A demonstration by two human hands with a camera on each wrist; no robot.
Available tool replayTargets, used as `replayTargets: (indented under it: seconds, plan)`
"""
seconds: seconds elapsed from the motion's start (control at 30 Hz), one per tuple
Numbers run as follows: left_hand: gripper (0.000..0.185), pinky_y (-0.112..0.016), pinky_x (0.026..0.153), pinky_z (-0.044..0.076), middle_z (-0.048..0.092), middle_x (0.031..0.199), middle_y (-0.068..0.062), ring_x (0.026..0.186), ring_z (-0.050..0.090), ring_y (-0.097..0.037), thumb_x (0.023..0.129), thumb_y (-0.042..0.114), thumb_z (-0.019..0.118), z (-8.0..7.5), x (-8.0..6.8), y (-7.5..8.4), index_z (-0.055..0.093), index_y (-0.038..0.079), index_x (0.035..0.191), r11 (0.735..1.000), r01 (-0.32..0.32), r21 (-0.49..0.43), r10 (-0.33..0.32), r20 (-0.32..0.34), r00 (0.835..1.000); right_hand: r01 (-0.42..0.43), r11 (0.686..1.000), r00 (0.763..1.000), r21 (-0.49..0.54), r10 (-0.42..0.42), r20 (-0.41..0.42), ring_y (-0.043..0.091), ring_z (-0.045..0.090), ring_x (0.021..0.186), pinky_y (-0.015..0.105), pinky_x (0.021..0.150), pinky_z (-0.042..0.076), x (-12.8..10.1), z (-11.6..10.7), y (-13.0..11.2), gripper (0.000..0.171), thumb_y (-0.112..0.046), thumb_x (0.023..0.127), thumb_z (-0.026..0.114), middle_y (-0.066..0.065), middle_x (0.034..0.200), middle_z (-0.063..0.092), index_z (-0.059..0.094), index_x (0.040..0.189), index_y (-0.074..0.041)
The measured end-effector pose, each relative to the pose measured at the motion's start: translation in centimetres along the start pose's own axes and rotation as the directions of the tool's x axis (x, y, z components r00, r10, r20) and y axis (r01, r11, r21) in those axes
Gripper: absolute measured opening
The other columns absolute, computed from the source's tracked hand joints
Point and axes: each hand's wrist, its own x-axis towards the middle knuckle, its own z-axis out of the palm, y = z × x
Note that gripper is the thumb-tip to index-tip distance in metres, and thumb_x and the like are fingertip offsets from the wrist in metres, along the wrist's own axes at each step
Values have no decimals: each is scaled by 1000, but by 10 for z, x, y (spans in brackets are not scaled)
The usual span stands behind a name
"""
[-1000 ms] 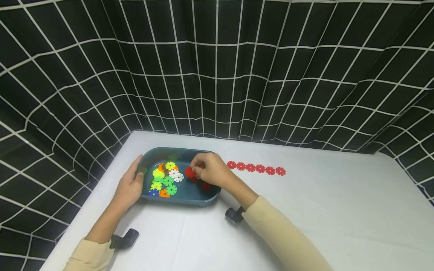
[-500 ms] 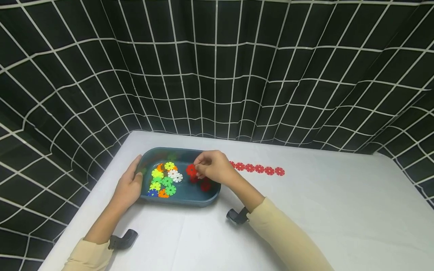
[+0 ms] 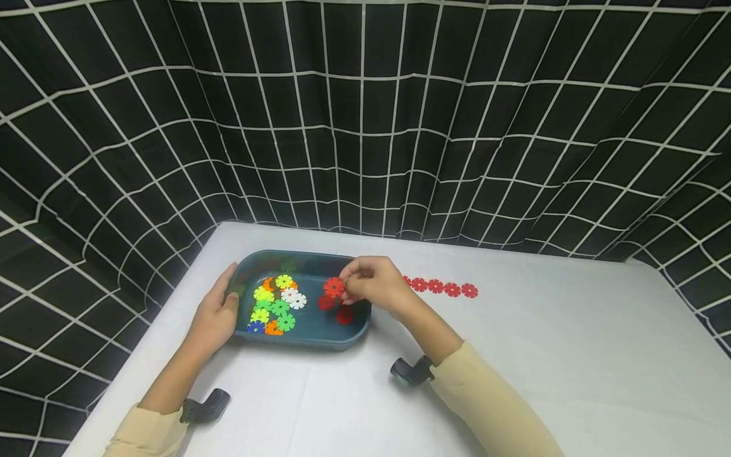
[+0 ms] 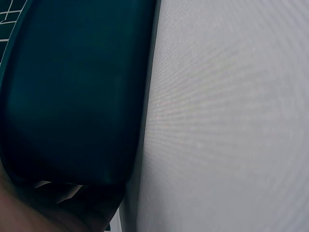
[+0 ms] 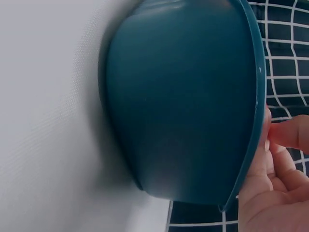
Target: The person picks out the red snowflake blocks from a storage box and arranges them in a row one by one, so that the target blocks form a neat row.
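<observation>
Notched red disc (image 3: 334,287) between fingers (image 3: 356,264)

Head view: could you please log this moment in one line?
left hand: holds tray; right hand: pinches red disc over tray; table: row of red discs

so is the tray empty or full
Neither: the tray holds yellow, green, white, orange, blue and red discs, but much of it is bare.

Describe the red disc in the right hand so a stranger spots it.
On the white tabletop sits a dark teal tray. Over its right part, the right hand pinches a notched red disc. Other red discs lie in the tray or in a row beside it; only this one is held.
</observation>
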Motion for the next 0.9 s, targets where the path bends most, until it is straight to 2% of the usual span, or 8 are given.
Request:
replayTargets:
  seconds: [0.33, 0.5, 0.73, 0.9]
  plan:
    - [54, -57, 103, 15, 16, 148, -14, 133, 13, -37, 95, 9, 30, -1, -1, 1, 14, 13, 146, 1000, 1, 0, -1, 1, 1000, -42, 998, 998, 41, 43, -37, 32, 63, 72, 41, 71, 54, -19, -13, -18, 18, 6, 82, 49, 25, 85, 62, 59, 96, 11]
    - [53, -57, 103, 15, 16, 148, -14, 133, 13, -36, 95, 9, 30, -1, -1, 1, 14, 11, 146, 1000, 1, 0, -1, 1, 1000, -65, 997, 996, 47, 68, -61, 32, 63, 73, 42, 74, 53, -22, -20, -16, 18, 6, 82, 49, 25, 88, 61, 59, 97, 10]
    - [54, -57, 103, 15, 16, 148, -14, 133, 12, -36, 95, 9, 31, 0, -1, 1, 14, 11, 146, 1000, 6, -1, -6, 1, 1000, -75, 995, 992, 67, 81, -93, 30, 63, 71, 43, 73, 53, -24, -30, -8, 19, 6, 81, 50, 26, 86, 61, 59, 97, 12]
    - [53, -58, 103, 15, 16, 148, -14, 133, 13, -36, 95, 9, 31, 0, -1, 0, 14, 11, 146, 1000, 8, -3, -8, 0, 1000, -77, 992, 989, 97, 89, -117, 29, 63, 69, 42, 72, 54, -21, -41, 11, 18, 5, 81, 52, 23, 84, 62, 60, 96, 10]
